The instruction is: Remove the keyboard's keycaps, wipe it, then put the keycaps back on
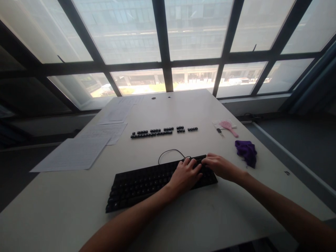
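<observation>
A black keyboard [141,185] lies at a slant on the white table, with its cable [172,150] looping out behind. My left hand [186,174] rests flat on the right part of the keys, fingers spread. At the far right corner of the keyboard, my right hand [219,166] has its fingertips pressed together against the top edge; what is between them, if anything, is hidden. Beyond the keyboard, loose black keycaps [152,134] are lined up in rows, with smaller groups of keycaps [180,129] to their right.
To the right lie a crumpled purple cloth [246,152], a pink hairbrush [229,127] on a clear bag and a small black tool with wire prongs [219,131]. Printed papers [72,154] cover the table's left side. Large windows [194,31] rise behind the white table [183,108].
</observation>
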### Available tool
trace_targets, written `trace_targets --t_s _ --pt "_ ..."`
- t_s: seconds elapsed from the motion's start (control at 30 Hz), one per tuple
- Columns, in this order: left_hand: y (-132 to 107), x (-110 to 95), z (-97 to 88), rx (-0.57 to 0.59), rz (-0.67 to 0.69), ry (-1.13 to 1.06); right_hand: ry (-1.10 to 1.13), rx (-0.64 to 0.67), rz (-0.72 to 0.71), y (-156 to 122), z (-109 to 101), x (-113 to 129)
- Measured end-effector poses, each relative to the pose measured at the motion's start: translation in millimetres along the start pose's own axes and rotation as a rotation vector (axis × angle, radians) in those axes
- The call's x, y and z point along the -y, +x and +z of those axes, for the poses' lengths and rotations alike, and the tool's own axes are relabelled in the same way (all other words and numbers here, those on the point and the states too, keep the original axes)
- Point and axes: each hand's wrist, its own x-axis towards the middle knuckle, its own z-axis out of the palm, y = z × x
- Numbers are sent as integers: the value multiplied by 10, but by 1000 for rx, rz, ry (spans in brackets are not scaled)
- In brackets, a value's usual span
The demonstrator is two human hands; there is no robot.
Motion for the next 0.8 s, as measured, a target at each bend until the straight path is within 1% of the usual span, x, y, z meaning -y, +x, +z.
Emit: trace_targets --t_s 0.13,0.23,0.33,0.4,0.5,0.63,0.7,0.8 --pt "-11 4 17 -31 -6 -11 35 -111 36 -71 125 -15" --pt "-18 14 22 -32 -2 -9 91 -183 74 -114 211 -24" --pt "-22 18 17 -25 3 -6 152 -265 124 -124 259 -14" --pt "-23 16 13 -22 -1 -7 178 -302 126 -120 263 -10" --pt "-24 13 12 -19 -7 -9 157 -273 58 -114 229 -12" --pt "-22 8 24 -18 -18 -6 22 -123 -62 -95 138 -4" --pt "-20 6 29 -19 -19 -6 -47 -60 -95 -74 99 11" --pt "-18 3 33 -16 -20 -6 -110 -15 -116 -36 71 42"
